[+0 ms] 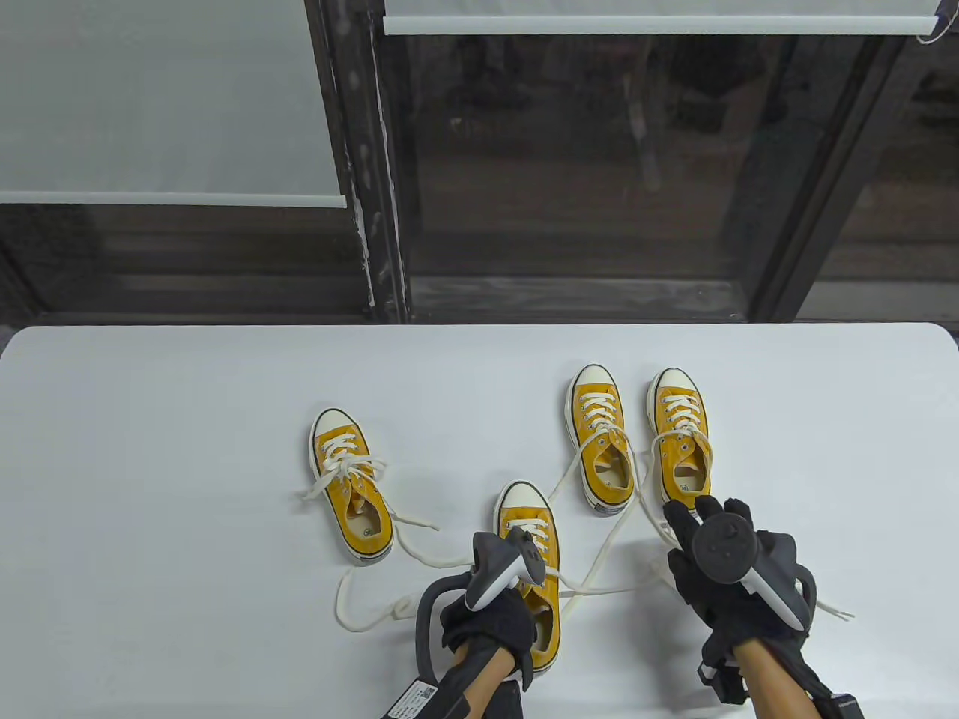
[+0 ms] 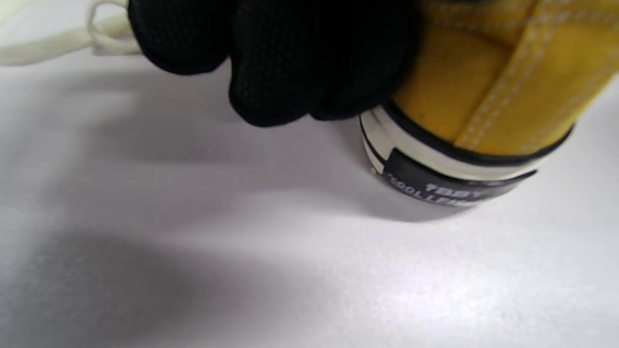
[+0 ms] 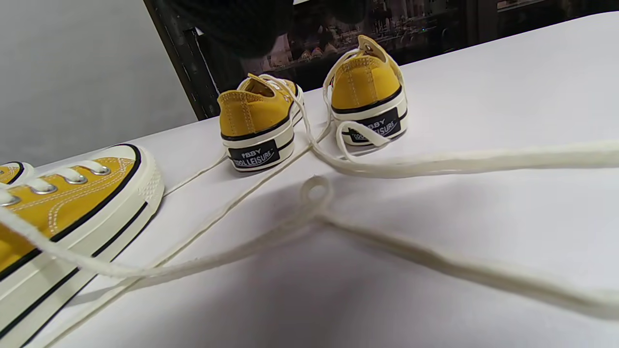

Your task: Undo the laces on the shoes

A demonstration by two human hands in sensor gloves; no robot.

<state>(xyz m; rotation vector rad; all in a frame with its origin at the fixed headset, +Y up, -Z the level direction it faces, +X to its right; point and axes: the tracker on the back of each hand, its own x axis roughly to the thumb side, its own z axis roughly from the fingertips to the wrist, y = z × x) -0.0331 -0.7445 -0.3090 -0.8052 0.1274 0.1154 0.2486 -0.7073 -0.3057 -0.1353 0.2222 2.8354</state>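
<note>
Four yellow low-top sneakers with cream laces stand on the white table (image 1: 150, 449). My left hand (image 1: 491, 629) grips the nearest shoe (image 1: 524, 517) at its heel; in the left wrist view my gloved fingers (image 2: 290, 63) press against its yellow heel side (image 2: 483, 87). My right hand (image 1: 700, 535) hovers with fingers stretched forward behind the heel of the far right shoe (image 1: 680, 442), holding nothing I can see. The shoe beside it (image 1: 597, 442) and the left shoe (image 1: 351, 487) stand apart. Loose laces (image 1: 599, 569) trail across the table and show in the right wrist view (image 3: 435, 164).
The left shoe's lace still shows a bow (image 1: 345, 468) over its tongue. A long lace loop (image 1: 359, 610) lies left of my left hand. A lace end (image 1: 835, 610) lies right of my right hand. A dark window frame (image 1: 374, 225) stands behind the table's far edge.
</note>
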